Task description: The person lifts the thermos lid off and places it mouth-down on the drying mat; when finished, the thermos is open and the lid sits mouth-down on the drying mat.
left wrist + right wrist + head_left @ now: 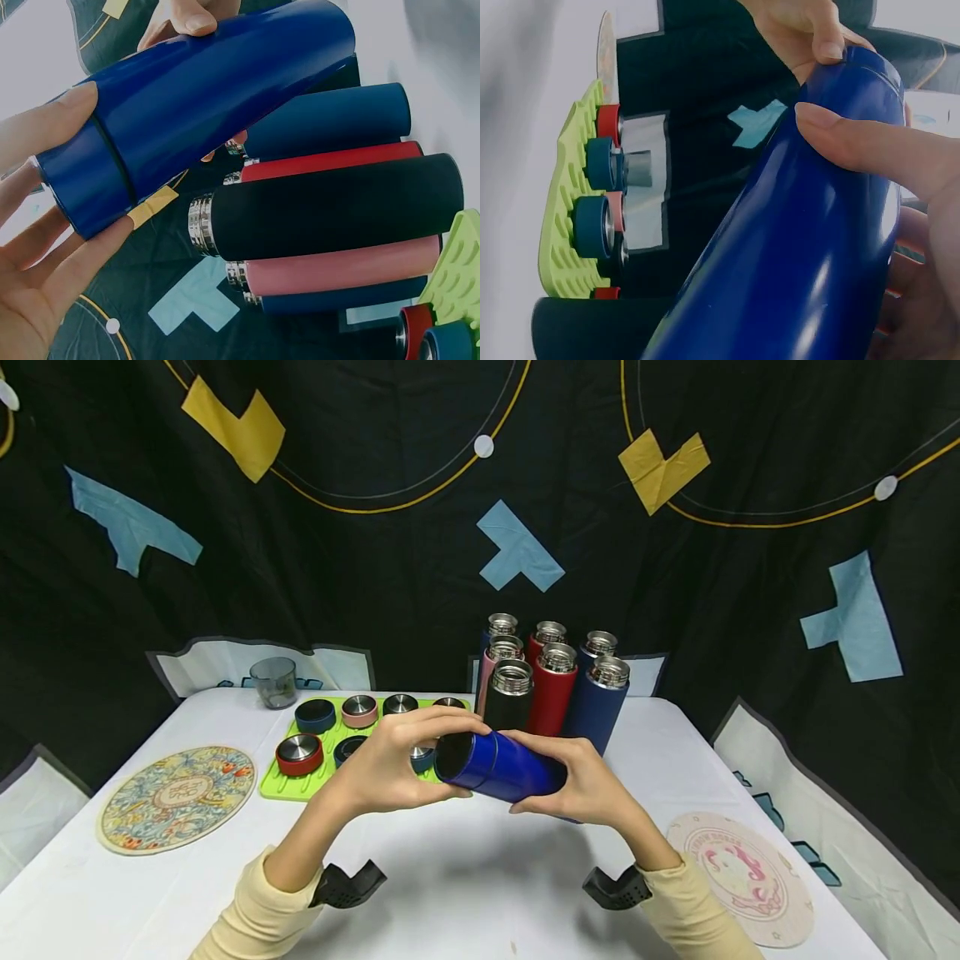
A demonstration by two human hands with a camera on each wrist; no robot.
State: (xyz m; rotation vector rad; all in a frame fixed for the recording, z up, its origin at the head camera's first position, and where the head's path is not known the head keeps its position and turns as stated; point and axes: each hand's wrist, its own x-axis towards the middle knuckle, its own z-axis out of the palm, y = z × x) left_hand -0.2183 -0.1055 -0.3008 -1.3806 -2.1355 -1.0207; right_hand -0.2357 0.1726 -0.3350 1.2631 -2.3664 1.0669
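A glossy blue thermos flask [517,768] is held tilted above the table, its lid end toward the left. My left hand [397,760] grips the blue lid [82,176], thumb on one side and fingers on the other. A dark seam between lid and body shows in the left wrist view. My right hand [588,781] holds the flask's body, with the thumb [855,139] lying along it in the right wrist view. Behind the flask stand several lidless flasks, among them a black flask [510,702], a red flask [552,689] and a navy flask [600,706].
On the left, a lime-green mat [281,789] bears several round lids, including a red lid [300,755]. A grey clear cup [274,683] stands behind it. A patterned round mat [176,800] lies at left, a pink round mat [742,881] at right. Dark cloth hangs behind the white table.
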